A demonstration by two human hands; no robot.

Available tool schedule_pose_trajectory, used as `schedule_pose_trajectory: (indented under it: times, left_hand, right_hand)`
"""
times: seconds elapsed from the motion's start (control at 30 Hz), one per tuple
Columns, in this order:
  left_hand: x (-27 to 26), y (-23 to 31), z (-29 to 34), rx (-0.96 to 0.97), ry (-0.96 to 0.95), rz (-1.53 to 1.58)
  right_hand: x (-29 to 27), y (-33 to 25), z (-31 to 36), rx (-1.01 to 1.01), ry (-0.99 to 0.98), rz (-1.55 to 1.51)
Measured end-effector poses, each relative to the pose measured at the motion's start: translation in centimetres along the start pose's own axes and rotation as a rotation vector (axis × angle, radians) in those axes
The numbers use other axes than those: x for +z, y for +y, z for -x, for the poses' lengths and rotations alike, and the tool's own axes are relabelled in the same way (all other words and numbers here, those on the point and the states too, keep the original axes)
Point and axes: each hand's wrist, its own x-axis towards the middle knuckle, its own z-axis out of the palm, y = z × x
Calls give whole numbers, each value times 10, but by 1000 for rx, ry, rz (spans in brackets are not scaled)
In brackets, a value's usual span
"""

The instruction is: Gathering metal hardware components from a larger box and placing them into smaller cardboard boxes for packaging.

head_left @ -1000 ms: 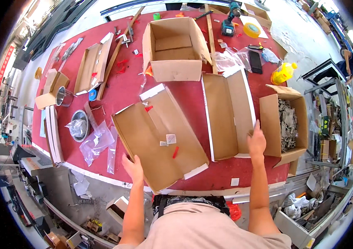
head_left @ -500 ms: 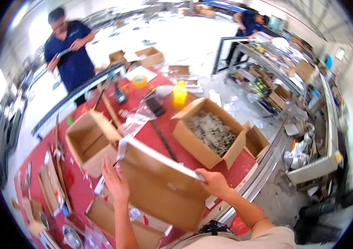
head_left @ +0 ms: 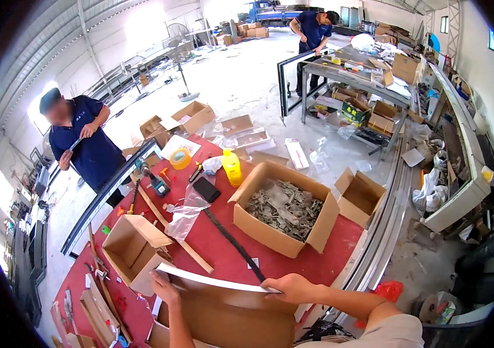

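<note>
Both hands grip one flattened cardboard box [head_left: 229,310], a large brown piece with a white-edged upper flap, held up on edge over the near side of the red table [head_left: 223,264]. The left hand [head_left: 164,288] clasps the flap's left end, fingers curled over the white edge and thumb on the near face. The right hand [head_left: 292,286] closes on the same edge at its right end, fingers wrapped over the top and knuckles facing up. The panel hangs below and between the two sets of fingers, hiding the table's near rim. Just beyond the left fingers stands a small open empty carton [head_left: 135,250], and a long wooden strip [head_left: 174,235] runs past its right side. Beyond the right fingers a thin black strip [head_left: 234,246] lies diagonally on the cloth, and past it sits an open carton full of grey metal parts [head_left: 284,210]. Further out from the fingers lie a crumpled clear plastic bag [head_left: 184,216], a dark flat phone-like thing [head_left: 207,189], a yellow bottle [head_left: 232,167], a roll of yellow tape [head_left: 180,158] and a power drill [head_left: 153,179]. Across the table to the left stands a person in dark blue [head_left: 87,145]; another person in blue [head_left: 315,35] works at a metal bench far beyond.
</note>
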Motion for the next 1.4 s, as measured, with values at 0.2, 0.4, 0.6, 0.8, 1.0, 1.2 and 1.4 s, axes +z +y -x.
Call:
schedule_pose_trajectory:
  times: [0.2,0.4,0.6,0.8,1.0,1.2,1.4]
  left_hand:
    - [-28,25,-4,-10,288,-415]
    - [-77,16,-30,-94,148,-449]
    - [-108,-8,-30,-209,48,-299]
    - [-107,-25,-25,-284,77,-257]
    - [-105,-31,-35,-232,46,-165]
    - [-108,-26,-41,-230,-57,-143]
    - [-123,-26,-32,-275,-73,-316]
  right_hand:
    - [5,18,-20,8,-216,-201]
    - [14,13,-29,-41,-181,-252]
    - [47,-23,-6,-221,172,409]
    - [46,-6,-12,-285,132,377]
    - [17,11,-40,-260,-131,-136]
    - [17,31,-66,129,-351,-573]
    - [39,23,-30,-74,-8,42]
